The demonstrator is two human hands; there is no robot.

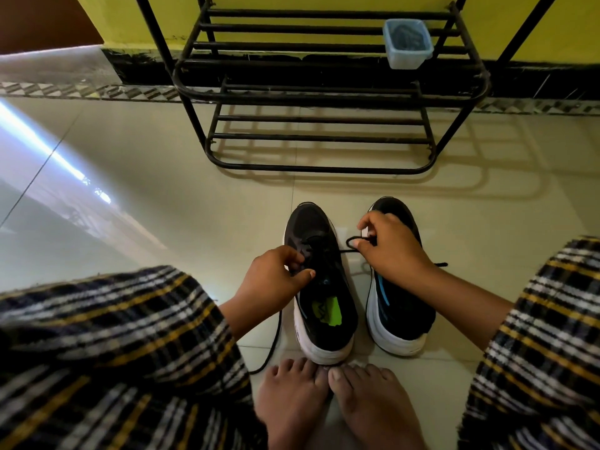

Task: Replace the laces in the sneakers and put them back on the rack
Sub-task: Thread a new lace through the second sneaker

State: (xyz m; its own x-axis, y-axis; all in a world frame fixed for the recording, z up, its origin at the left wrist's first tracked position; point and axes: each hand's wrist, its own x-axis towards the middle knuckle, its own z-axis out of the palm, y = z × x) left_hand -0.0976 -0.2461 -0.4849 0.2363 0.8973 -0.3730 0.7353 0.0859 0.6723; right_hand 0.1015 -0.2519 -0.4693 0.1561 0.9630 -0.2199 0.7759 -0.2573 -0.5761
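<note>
Two black sneakers with white soles stand side by side on the floor, toes pointing away. The left sneaker [319, 280] has a green insole label. My left hand [276, 280] pinches part of its black lace [349, 251] at the eyelets. My right hand [389, 248] hovers over the right sneaker [397, 313] and pinches a loop of the same lace, pulled taut between the shoes. One loose lace end trails down the floor past my left wrist. The black metal shoe rack [321, 138] stands beyond the sneakers.
A pale blue plastic box [407, 43] with dark contents sits on the rack's upper shelf at right. My bare feet [328, 397] touch the left sneaker's heel. My knees in checked cloth flank both sides. A yellow wall stands behind the rack, pale tiles all around.
</note>
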